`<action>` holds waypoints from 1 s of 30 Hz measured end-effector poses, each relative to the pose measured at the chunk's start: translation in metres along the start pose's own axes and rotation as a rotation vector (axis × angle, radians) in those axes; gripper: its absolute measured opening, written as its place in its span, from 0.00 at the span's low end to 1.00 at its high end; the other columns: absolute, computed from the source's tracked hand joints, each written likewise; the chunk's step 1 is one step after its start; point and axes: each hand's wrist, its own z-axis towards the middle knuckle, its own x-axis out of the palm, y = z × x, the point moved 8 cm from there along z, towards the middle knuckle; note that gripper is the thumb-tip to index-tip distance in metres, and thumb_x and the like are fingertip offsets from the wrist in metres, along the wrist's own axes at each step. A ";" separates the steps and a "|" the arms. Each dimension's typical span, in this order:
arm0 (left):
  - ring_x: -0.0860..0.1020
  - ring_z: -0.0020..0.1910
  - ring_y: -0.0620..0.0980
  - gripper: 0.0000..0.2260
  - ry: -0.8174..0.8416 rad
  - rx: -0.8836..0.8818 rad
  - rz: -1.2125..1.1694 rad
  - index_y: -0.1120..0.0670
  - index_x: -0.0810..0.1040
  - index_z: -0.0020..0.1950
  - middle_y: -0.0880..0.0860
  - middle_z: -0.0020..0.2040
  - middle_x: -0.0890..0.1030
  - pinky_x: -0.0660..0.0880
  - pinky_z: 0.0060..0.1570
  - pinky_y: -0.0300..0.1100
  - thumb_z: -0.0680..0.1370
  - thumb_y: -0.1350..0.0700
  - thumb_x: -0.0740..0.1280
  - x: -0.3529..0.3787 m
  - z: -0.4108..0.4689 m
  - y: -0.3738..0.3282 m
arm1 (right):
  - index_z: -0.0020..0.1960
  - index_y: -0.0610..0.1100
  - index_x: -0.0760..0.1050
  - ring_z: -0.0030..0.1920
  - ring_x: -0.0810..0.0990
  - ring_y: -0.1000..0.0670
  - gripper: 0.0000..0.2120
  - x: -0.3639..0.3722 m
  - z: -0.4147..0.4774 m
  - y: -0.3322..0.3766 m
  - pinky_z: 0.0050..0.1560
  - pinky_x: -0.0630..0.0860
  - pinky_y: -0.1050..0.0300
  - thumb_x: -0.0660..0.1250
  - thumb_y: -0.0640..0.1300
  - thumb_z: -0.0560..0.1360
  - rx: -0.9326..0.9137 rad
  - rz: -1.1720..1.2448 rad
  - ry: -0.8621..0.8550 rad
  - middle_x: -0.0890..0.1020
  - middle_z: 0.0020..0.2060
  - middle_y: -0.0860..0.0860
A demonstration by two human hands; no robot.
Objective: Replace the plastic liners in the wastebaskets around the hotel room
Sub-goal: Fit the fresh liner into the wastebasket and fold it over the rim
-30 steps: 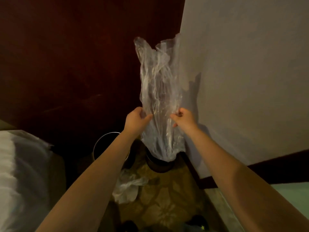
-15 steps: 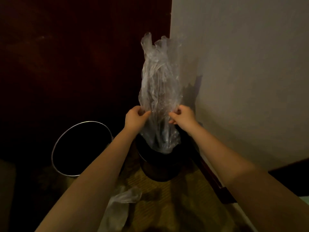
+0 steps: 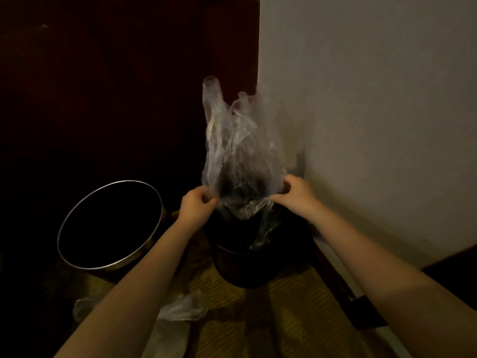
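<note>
A clear plastic liner [image 3: 233, 151] stands up crumpled above a dark wastebasket [image 3: 247, 264] by the wall corner. My left hand [image 3: 196, 205] pinches the liner's left edge and my right hand [image 3: 296, 192] pinches its right edge, both just above the basket's mouth. The liner's lower part dips into the basket. A second wastebasket [image 3: 111, 223] with a shiny metal rim stands to the left, its inside dark.
Another crumpled clear bag [image 3: 180, 311] lies on the patterned carpet [image 3: 271, 319] between my arms. A dark wooden panel [image 3: 116, 86] rises behind the baskets, a pale wall [image 3: 374, 112] on the right with a dark baseboard [image 3: 343, 288].
My hands have lowered the liner toward the dark basket and spread slightly apart. The view has tilted down, so both baskets appear larger and closer.
</note>
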 end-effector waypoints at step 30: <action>0.80 0.38 0.49 0.05 -0.082 0.075 -0.419 0.56 0.79 0.43 0.52 0.38 0.81 0.78 0.38 0.43 0.75 0.55 0.71 -0.007 0.026 -0.052 | 0.43 0.44 0.79 0.46 0.79 0.47 0.04 -0.029 0.008 0.041 0.53 0.76 0.50 0.74 0.40 0.72 -0.056 0.332 -0.215 0.81 0.42 0.46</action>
